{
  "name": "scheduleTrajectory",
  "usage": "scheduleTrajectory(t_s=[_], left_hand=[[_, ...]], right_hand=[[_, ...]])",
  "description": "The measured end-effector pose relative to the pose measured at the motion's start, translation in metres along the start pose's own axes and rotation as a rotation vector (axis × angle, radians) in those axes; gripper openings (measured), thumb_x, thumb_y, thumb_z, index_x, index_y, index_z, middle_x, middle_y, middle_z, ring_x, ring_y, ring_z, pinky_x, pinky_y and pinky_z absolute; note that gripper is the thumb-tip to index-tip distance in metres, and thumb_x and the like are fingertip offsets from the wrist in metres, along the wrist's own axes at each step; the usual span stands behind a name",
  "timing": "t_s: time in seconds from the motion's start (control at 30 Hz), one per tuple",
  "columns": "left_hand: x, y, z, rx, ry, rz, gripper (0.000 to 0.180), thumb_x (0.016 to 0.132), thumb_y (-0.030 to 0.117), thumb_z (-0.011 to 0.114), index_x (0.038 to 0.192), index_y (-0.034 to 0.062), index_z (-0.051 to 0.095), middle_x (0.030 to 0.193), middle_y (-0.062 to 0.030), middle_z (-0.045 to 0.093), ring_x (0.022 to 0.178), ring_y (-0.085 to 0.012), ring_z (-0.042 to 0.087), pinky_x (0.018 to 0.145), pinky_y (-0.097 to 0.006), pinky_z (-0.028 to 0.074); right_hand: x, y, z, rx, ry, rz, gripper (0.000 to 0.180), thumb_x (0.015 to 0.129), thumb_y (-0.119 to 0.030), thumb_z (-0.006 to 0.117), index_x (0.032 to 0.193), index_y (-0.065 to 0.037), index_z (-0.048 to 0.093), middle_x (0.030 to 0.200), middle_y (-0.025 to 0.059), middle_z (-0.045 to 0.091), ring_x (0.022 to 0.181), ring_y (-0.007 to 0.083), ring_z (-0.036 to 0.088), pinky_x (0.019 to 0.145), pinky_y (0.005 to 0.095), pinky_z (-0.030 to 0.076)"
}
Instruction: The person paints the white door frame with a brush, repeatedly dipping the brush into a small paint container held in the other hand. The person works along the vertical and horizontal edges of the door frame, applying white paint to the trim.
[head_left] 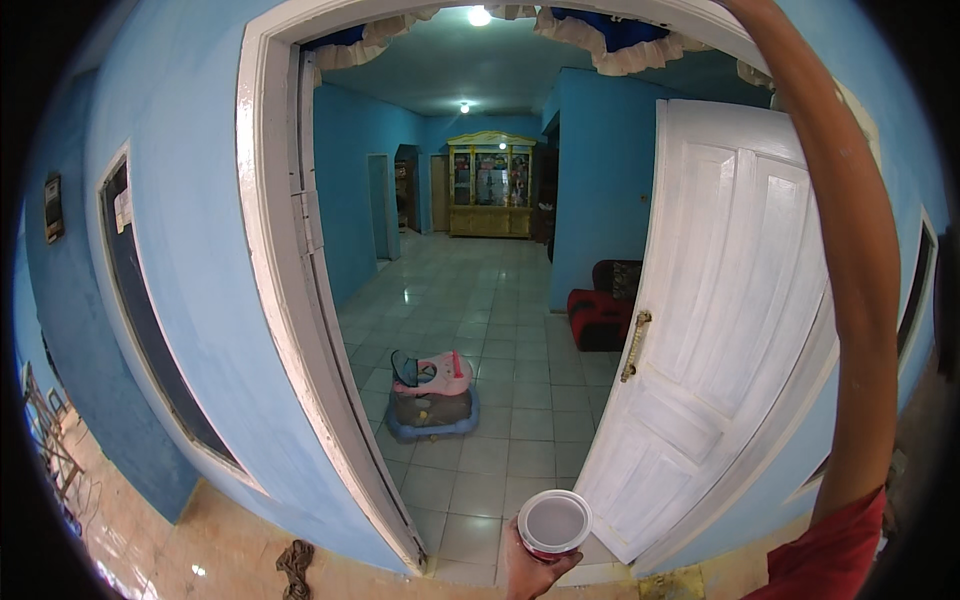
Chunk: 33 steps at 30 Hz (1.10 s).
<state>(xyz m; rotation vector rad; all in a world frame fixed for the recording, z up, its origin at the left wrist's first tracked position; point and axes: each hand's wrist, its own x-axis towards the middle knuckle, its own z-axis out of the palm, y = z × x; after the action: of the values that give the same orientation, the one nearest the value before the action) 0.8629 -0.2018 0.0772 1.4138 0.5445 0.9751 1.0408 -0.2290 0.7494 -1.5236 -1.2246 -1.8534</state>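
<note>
At the bottom centre my left hand (535, 574) is wrapped round a small paint can (555, 521) and holds it upright. The can has a white rim and a reddish side, and a flat greyish surface shows inside it. My right arm (862, 250), in a red sleeve, reaches up along the right side. Its hand is cut off by the top edge, near the upper part of the white door frame (262, 170). A white panelled door (735, 270) with a brass-coloured handle (635, 345) stands swung inward on the right.
Beyond the doorway, a pink and blue baby walker (434, 395) stands on the tiled floor (480, 490). Farther in are a red and black armchair (597, 318) and a yellow glass-fronted cabinet (490, 190). A brown rag (295, 568) lies outside, left of the threshold. A ruffled curtain (620, 55) hangs overhead.
</note>
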Motion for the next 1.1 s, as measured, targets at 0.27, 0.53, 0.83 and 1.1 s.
scheduleTrajectory(t_s=[0.27, 0.53, 0.83, 1.1], left_hand=[[0.001, -0.001, -0.029, -0.089, 0.07, 0.029, 0.105, 0.061, 0.016, 0.104, 0.141, -0.0045, 0.038, 0.134, -0.02, 0.062, 0.12, -0.028, 0.067, 0.106, -0.044, 0.054], [-0.006, 0.018, -0.009, -0.213, -0.016, -0.076, 0.095, 0.069, 0.008, 0.099, 0.145, 0.0013, 0.042, 0.121, -0.0134, 0.07, 0.103, -0.0221, 0.073, 0.086, -0.036, 0.061], [-0.002, -0.008, 0.045, -0.08, -0.215, -0.026, 0.09, 0.074, 0.01, 0.096, 0.147, 0.0021, 0.043, 0.123, -0.0139, 0.071, 0.106, -0.0233, 0.073, 0.088, -0.037, 0.06], [-0.007, -0.052, 0.089, -0.226, -0.305, -0.156, 0.081, 0.08, 0.014, 0.094, 0.145, 0.0025, 0.046, 0.118, -0.0126, 0.075, 0.106, -0.0234, 0.074, 0.092, -0.04, 0.06]], right_hand=[[0.047, -0.082, 0.021, 0.452, -0.002, -0.032, 0.035, 0.09, -0.028, 0.081, 0.119, -0.009, 0.079, 0.115, 0.0181, 0.081, 0.107, 0.033, 0.076, 0.094, 0.0483, 0.058], [-0.022, 0.04, -0.029, 0.568, -0.093, 0.177, 0.049, 0.089, -0.038, 0.088, 0.122, -0.003, 0.078, 0.111, 0.0151, 0.08, 0.102, 0.0282, 0.076, 0.087, 0.0392, 0.064], [-0.13, 0.282, -0.058, 0.548, 0.105, 0.427, 0.05, 0.092, -0.03, 0.085, 0.129, 0.001, 0.072, 0.114, 0.0162, 0.078, 0.106, 0.0282, 0.075, 0.08, 0.0393, 0.066], [-0.181, 0.337, -0.071, -0.273, 0.321, 0.452, 0.033, 0.097, -0.036, 0.068, 0.1, -0.005, 0.079, 0.091, 0.0237, 0.078, 0.086, 0.0399, 0.077, 0.08, 0.0524, 0.057]])
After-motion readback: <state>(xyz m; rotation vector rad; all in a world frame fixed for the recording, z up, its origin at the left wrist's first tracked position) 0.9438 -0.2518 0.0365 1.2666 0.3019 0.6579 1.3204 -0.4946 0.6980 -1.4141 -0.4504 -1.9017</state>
